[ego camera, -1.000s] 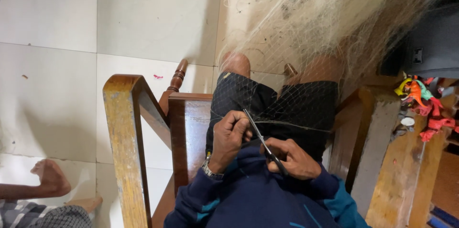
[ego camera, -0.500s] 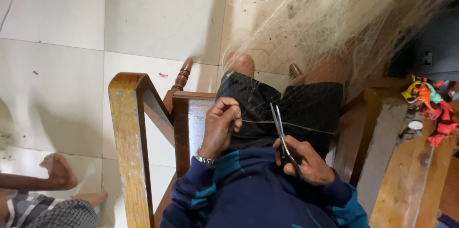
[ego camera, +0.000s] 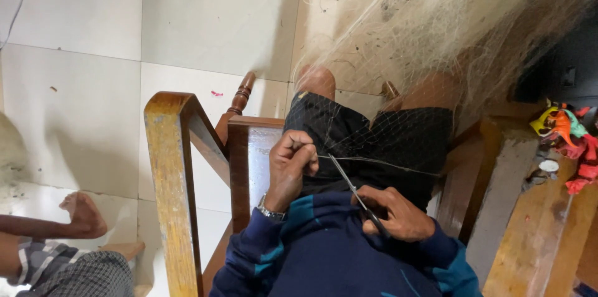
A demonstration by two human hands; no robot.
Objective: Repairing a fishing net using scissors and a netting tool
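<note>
Another person's foot rests on the floor far left. Wooden chair arm next. Left hand pinches a taut net strand over the lap. Right hand closed around scissors, blades at the strand. Fishing net is heaped above the knees. Coloured scraps on bench, far right.

Pale, whitish fishing net is lying over black shorts. Navy sweater is showing teal stripes. Scissors are looking dark grey, the wristwatch silver. Wooden chair arm is glowing yellow-brown. Floor tiles are appearing cream-white. Another person's checked trousers are showing grey.
</note>
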